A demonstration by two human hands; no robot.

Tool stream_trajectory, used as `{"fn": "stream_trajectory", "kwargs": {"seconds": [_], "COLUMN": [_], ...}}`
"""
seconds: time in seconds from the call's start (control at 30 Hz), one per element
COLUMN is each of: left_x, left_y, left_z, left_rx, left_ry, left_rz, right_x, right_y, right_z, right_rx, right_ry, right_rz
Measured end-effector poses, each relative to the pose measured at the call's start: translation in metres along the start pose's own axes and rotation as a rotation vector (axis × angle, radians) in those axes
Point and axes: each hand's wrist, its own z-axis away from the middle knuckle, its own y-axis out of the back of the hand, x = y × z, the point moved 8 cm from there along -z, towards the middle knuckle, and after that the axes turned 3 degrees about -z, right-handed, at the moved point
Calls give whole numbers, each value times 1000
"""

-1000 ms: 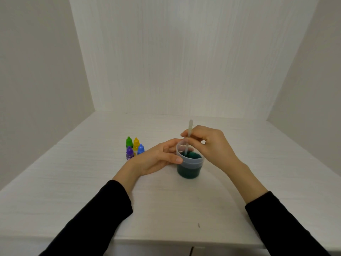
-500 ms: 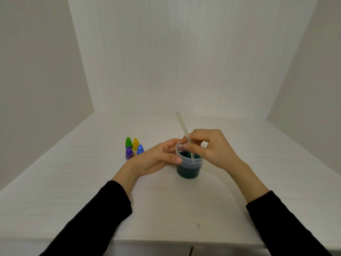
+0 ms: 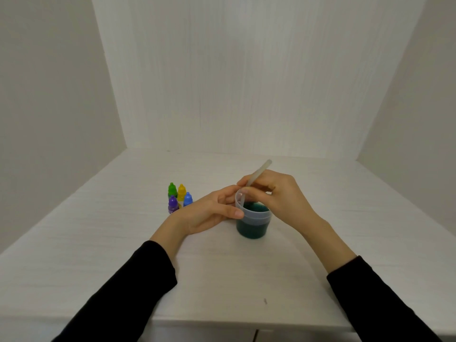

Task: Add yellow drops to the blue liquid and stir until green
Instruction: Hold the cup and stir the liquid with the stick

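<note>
At centre frame we steady the clear plastic cup of dark green liquid (image 3: 253, 222) with our left hand (image 3: 209, 213) curled round it; our right hand (image 3: 276, 193) pinches the translucent stirring stick (image 3: 257, 174), leaning toward the upper right.

Both arms wear long black sleeves (image 3: 128, 287) ending above the wrists, hands bare.

A white counter (image 3: 222, 280) with faint wood grain fills the lower frame, boxed by a pale grained back wall (image 3: 246, 82) and plain grey side walls (image 3: 49, 107).
</note>
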Motion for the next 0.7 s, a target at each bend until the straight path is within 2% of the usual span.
{"fn": "stream_trajectory", "kwargs": {"seconds": [0.17, 0.33, 0.7], "left_x": [0, 1, 4], "left_y": [0, -1, -5], "left_z": [0, 0, 1], "left_rx": [0, -8, -27], "left_ry": [-5, -6, -25], "left_rz": [8, 3, 10], "right_x": [-7, -7, -6], "right_y": [6, 10, 5], "right_z": [2, 3, 5], "right_rx": [32, 18, -53], "right_ry": [93, 93, 34], "right_rz": [163, 208, -25]}}
